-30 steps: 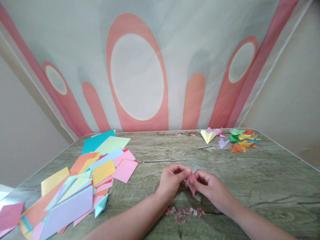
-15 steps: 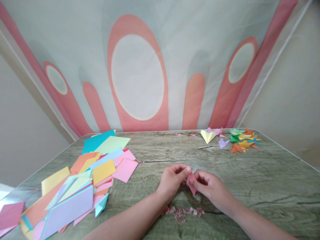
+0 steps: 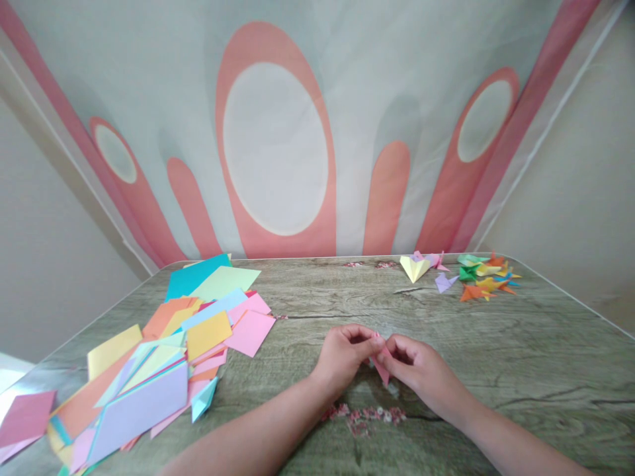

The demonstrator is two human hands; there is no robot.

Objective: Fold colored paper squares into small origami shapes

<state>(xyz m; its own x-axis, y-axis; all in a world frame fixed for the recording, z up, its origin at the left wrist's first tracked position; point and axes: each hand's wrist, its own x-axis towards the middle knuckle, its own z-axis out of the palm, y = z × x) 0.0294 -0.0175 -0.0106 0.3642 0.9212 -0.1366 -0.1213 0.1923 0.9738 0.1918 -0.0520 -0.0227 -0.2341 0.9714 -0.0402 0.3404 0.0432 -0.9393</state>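
Pink paper (image 3: 383, 374) at 5 o'clock in my view, pinched two ways.
I've L hand (image 3: 341, 357) nearly closed, thumb + fingers on its top; R hand (image 3: 421, 370) part-curled, gripping its side. Paper pile (image 3: 143, 403) at 8 (mostly flat sheets), folded shapes (image 3: 467, 273) btwn 3 & 4, on wood-look tbl (image 3: 317, 291).

The left hand (image 3: 340, 356) and right hand (image 3: 419, 365), low in the middle of the frame, are bare, with rounded knuckles and narrow wrists. The left forearm (image 3: 258, 426) and right forearm (image 3: 513, 436) are bare too, smooth and slender, widening towards the bottom edge.
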